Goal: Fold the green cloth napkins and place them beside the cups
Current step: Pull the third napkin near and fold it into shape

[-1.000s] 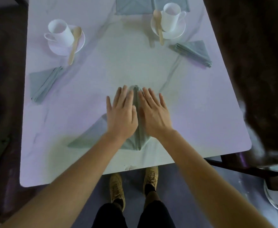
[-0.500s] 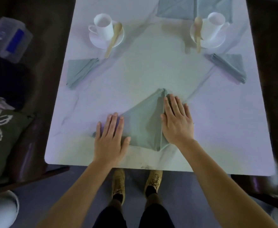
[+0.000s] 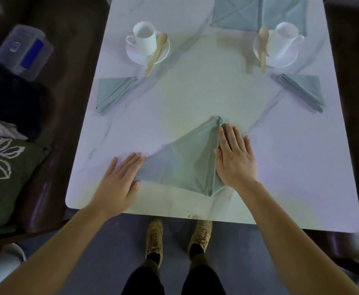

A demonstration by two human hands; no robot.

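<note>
head view. the working napkin (image 3: 185,165) lay flat on the table (image 3: 195,92) toward six o'clock, close to the near edge. it was folded to a rough triangle with its apex pointing to twelve o'clock. the left hand (image 3: 119,179) rested flat on the cloth's eight o'clock corner, fingers straight and together, pinching nothing. the right hand (image 3: 235,160) pressed flat along the doubled flap at the cloth's three o'clock side, fingers slightly spread. neither hand gripped.

the left cup (image 3: 145,38) stood at eleven o'clock and the right cup (image 3: 283,39) at one o'clock, each on a saucer. one finished napkin (image 3: 112,92) lay at seven o'clock of the left cup, another finished napkin (image 3: 304,91) at five o'clock of the right cup. unfolded cloths (image 3: 238,13) lay at twelve o'clock.

judgement: the cloth appeared light, soft and limp, liable to slide on the smooth top and spring open. it should be pinched through all layers at the thick folded edge.
</note>
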